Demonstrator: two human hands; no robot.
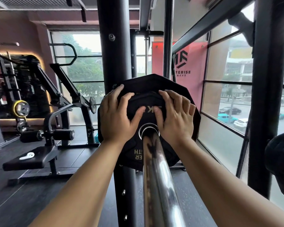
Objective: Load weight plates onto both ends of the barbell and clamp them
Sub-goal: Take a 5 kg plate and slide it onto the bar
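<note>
The black weight plate (pixel 177 86) sits on the chrome barbell sleeve (pixel 157 177), which passes through the plate's centre hole and runs from there toward the camera. Both bare forearms reach straight out to the plate, one on each side of the sleeve, with the wrists level and the backs of the hands facing the viewer. The left grip (pixel 116 117) lies on the left half of the plate's face. Its fingers (pixel 120 89) curl over the plate's upper-left edge, and its thumb (pixel 138 113) presses on the face just above the centre hole. The right grip (pixel 175 118) mirrors it on the right half. Its fingers (pixel 167 95) hook over a raised ridge near the top of the plate, and its thumb (pixel 156 112) lies on the face, almost meeting the left thumb above the hole. So both grips hold the plate with bent fingers, not flat palms. No collar shows on the sleeve in front of the plate. A black rack upright (pixel 115 54) stands just behind the plate on its left. Well to the left of the plate is a lever machine, with a yellow-rimmed plate (pixel 21 108) hanging on it and a small white object (pixel 27 156) lying on its pad. Behind the plate on the right hangs a red banner (pixel 193 66), and a large window (pixel 225 99) runs along the plate's right side.
</note>
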